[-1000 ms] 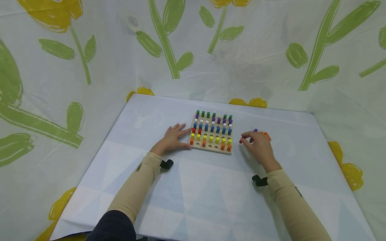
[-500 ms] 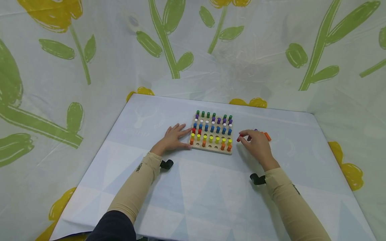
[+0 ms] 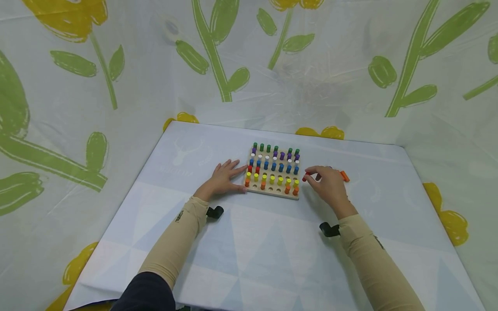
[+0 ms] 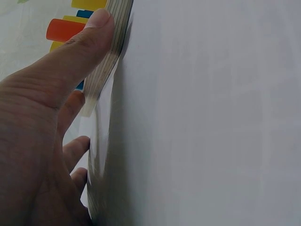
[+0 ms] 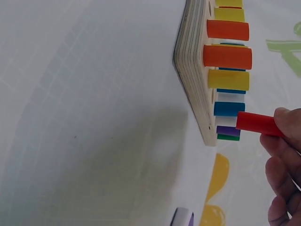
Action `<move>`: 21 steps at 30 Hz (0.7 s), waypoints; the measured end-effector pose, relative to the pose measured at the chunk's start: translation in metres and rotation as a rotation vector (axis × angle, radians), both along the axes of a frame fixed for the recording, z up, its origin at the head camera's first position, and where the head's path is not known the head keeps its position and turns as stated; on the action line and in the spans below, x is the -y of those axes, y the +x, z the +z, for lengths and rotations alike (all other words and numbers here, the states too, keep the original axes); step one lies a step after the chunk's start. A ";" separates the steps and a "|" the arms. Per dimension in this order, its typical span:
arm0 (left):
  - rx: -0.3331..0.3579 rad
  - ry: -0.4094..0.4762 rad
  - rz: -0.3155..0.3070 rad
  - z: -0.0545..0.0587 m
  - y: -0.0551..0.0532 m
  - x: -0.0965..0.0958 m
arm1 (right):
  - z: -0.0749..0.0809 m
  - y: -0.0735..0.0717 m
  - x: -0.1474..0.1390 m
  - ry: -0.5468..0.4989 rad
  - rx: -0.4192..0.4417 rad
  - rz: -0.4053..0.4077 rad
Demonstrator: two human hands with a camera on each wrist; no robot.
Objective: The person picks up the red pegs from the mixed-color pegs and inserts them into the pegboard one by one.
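A wooden pegboard (image 3: 272,193) lies on the table, with rows of green, purple, white, blue, red, yellow and orange pegs in it and some bare holes. My left hand (image 3: 223,178) rests at its left side, fingers spread; in the left wrist view the thumb (image 4: 96,28) touches the board's edge beside an orange peg (image 4: 66,30). Just right of the board, my right hand (image 3: 330,183) pinches a red peg (image 5: 258,124) between thumb and fingertips. In the right wrist view the peg overlaps the board's far pegs.
An orange peg (image 3: 344,176) lies on the table (image 3: 264,242) behind the right hand. Part of a purple peg (image 5: 182,217) shows at the bottom of the right wrist view. A flower-patterned sheet (image 3: 330,95) hangs behind the table.
My right hand has moved left toward the board with the red peg; the purple peg on the table is now mostly hidden behind it in the head view. The left hand stays put.
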State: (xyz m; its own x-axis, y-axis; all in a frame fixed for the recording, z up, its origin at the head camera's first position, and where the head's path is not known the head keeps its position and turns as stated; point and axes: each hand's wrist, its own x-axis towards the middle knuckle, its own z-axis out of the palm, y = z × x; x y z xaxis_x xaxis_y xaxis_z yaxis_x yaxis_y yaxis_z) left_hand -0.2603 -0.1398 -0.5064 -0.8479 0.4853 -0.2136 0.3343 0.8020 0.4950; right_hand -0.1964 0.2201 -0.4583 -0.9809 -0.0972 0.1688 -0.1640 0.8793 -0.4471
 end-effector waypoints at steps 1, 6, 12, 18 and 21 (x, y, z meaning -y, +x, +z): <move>-0.002 -0.002 -0.002 0.000 0.000 0.000 | 0.000 0.000 0.001 -0.001 0.002 0.000; 0.000 0.000 -0.006 0.000 0.000 0.000 | 0.000 -0.002 0.003 -0.007 0.007 0.008; -0.002 -0.002 -0.007 -0.001 -0.001 0.000 | 0.002 -0.002 0.006 -0.026 0.011 0.014; -0.005 -0.004 -0.006 -0.001 -0.001 0.000 | 0.003 -0.003 0.009 -0.023 0.022 0.010; -0.001 -0.002 -0.002 0.000 0.000 0.001 | 0.003 -0.004 0.011 -0.018 0.020 0.014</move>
